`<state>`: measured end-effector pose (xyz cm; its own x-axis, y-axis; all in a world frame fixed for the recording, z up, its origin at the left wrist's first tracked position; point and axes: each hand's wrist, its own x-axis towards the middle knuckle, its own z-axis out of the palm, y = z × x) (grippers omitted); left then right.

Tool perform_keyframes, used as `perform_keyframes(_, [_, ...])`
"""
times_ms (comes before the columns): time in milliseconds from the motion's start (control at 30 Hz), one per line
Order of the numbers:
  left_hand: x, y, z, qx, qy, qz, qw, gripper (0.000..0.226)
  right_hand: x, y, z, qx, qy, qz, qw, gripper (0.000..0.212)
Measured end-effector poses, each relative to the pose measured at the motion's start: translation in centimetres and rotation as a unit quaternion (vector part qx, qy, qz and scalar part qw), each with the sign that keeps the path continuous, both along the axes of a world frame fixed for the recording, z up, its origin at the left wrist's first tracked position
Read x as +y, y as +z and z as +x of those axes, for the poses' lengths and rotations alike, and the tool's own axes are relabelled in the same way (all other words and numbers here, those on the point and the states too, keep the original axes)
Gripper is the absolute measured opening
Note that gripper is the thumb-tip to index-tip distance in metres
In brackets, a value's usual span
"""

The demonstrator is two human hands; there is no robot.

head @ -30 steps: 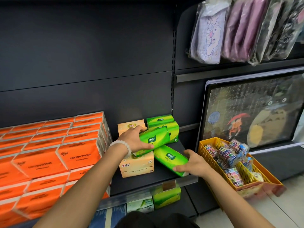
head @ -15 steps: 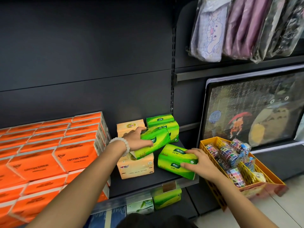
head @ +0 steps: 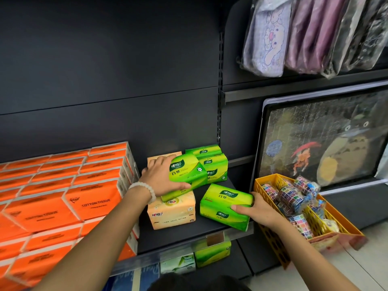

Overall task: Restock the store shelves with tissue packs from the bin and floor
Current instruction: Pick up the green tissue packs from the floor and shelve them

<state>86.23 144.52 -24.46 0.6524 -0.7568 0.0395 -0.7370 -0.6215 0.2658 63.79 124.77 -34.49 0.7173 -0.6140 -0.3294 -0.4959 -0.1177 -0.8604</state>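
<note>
On the dark shelf (head: 189,234) my left hand (head: 161,177) grips a green tissue pack (head: 186,173), tilted and resting on a pale orange tissue pack (head: 172,213). My right hand (head: 254,208) holds the right end of a second green tissue pack (head: 224,204) lying near the shelf's front edge. Two more green packs (head: 212,164) are stacked at the back against the shelf wall. Another pale orange pack (head: 159,159) stands behind my left hand, mostly hidden.
Orange cotton tissue packs (head: 63,198) are stacked in rows on the left. A yellow basket (head: 270,183) of printed tape rolls sits to the right, below a framed puzzle picture (head: 327,139). Bagged pouches (head: 310,32) hang above. More tissue packs (head: 199,257) lie on the lower shelf.
My right hand has turned the lower green pack from a slanted position to lie squarer on the shelf, slightly further right. My left hand has lifted its green pack a little higher.
</note>
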Motion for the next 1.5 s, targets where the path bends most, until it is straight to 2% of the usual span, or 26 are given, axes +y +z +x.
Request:
perform_keyframes(67, [0.2, 0.3, 0.2, 0.027, -0.001, -0.024, 0.999, 0.103, -0.1, 0.0, -0.1, -0.009, -0.003, 0.014, 1.000, 0.135])
perform_keyframes(133, [0.4, 0.5, 0.2, 0.027, -0.007, -0.035, 0.999, 0.097, 0.1, 0.2, -0.1, -0.013, -0.001, 0.005, 1.000, 0.133])
perform_keyframes(233, [0.6, 1.0, -0.5, -0.064, -0.044, -0.034, 0.996, 0.097, 0.9, 0.6, 0.2, -0.045, 0.006, -0.065, 0.997, 0.114])
perform_keyframes(300, [0.5, 1.2, -1.0, -0.135, -0.080, -0.035, 0.987, 0.101, 1.3, 0.8, 0.7, -0.077, 0.004, -0.118, 0.990, 0.109])
perform_keyframes(367, [0.3, 1.3, -1.2, -0.166, -0.096, -0.030, 0.981, 0.104, 1.3, 1.1, 1.1, -0.094, -0.007, -0.157, 0.983, 0.107])
perform_keyframes(533, [0.9, 1.4, -0.5, -0.097, -0.069, -0.038, 0.992, 0.100, 0.7, 0.5, 0.6, -0.108, -0.016, -0.206, 0.972, 0.082])
perform_keyframes(667, [1.1, 1.8, -0.5, -0.029, -0.077, -0.038, 0.996, 0.089, -0.3, -0.6, -0.2, -0.124, -0.015, -0.154, 0.980, 0.062])
perform_keyframes(800, [0.9, 1.9, -0.8, -0.040, -0.087, -0.028, 0.995, 0.087, -0.5, -0.2, -0.5, -0.161, 0.000, -0.052, 0.986, 0.050])
perform_keyframes(967, [0.8, 2.4, -1.3, -0.066, -0.095, -0.013, 0.993, 0.098, -0.8, -0.4, -0.5, -0.167, -0.039, 0.009, 0.985, 0.062])
perform_keyframes(1133, [0.1, 2.3, -3.1, -0.093, -0.152, -0.046, 0.983, 0.080, -2.1, 1.0, -0.4, -0.225, -0.114, 0.023, 0.967, 0.061])
perform_keyframes(1200, [-0.8, 1.7, -4.4, -0.095, -0.179, -0.066, 0.977, 0.077, -3.2, 1.8, -0.7, -0.248, -0.130, 0.058, 0.958, 0.060])
perform_keyframes(1367, [-3.5, 0.3, -6.9, -0.108, -0.202, -0.093, 0.969, 0.074, -5.4, 3.0, -1.5, -0.269, -0.113, 0.117, 0.949, 0.053])
perform_keyframes(1500, [-5.2, -0.5, -7.6, -0.109, -0.210, -0.105, 0.966, 0.074, -6.6, 2.9, -1.8, -0.286, -0.096, 0.151, 0.941, 0.056])
